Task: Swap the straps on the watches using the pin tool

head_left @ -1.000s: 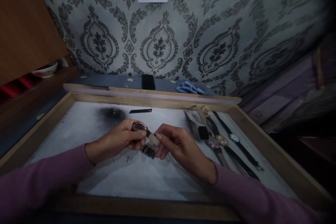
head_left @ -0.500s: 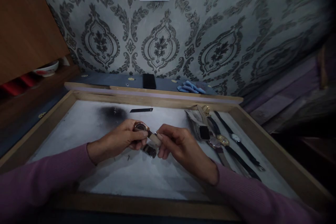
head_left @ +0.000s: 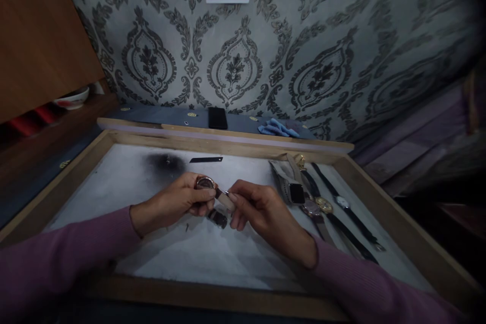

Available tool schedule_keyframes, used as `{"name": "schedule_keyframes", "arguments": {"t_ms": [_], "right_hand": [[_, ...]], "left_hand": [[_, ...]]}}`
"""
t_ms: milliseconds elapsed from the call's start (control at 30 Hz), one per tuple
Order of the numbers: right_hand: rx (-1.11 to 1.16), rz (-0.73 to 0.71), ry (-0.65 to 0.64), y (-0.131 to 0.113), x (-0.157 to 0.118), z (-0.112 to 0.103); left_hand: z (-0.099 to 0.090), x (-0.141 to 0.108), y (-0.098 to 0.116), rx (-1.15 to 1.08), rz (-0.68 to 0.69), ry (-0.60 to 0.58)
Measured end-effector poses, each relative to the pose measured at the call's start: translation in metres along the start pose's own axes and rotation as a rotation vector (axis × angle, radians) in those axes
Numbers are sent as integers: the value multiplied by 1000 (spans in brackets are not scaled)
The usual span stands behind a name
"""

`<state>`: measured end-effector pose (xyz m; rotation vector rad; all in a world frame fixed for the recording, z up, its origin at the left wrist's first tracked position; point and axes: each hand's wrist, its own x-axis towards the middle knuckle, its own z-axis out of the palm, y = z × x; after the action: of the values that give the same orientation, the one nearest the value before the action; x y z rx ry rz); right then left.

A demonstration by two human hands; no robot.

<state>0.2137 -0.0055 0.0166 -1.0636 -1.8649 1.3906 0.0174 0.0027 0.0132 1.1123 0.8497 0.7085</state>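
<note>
Between thumb and fingers, my left hand (head_left: 182,197) grips a wristwatch (head_left: 205,184) by its round, rose-gold-rimmed case. My right hand (head_left: 255,207) is closed on the watch's strap (head_left: 226,200), whose pale inner side shows, with the thumb and forefinger pinching near its end. A small shiny bit shows by the right fingertips, too small to name. Just beneath the hands is a dark piece (head_left: 217,217), perhaps another part of a strap; its kind is unclear. Both hands are above the white bottom of a shallow wooden tray (head_left: 182,286).
Several watches lie at the tray's right, among them a square-faced watch (head_left: 296,193) and a thin black-strapped one (head_left: 342,202). A black blade (head_left: 206,160) lies near the back. Behind the tray rim are a black phone (head_left: 217,118) and a blue cloth (head_left: 278,127).
The whole view has shifted slightly, so everything appears a little further right. Both hands keep the same hold on the watch and its strap.
</note>
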Motion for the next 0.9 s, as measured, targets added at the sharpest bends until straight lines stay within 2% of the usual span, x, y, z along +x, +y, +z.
{"name": "schedule_keyframes", "arguments": {"t_ms": [900], "right_hand": [[-22, -20, -14, -2, 2, 0]], "left_hand": [[-3, 0, -3, 20, 2, -18]]}}
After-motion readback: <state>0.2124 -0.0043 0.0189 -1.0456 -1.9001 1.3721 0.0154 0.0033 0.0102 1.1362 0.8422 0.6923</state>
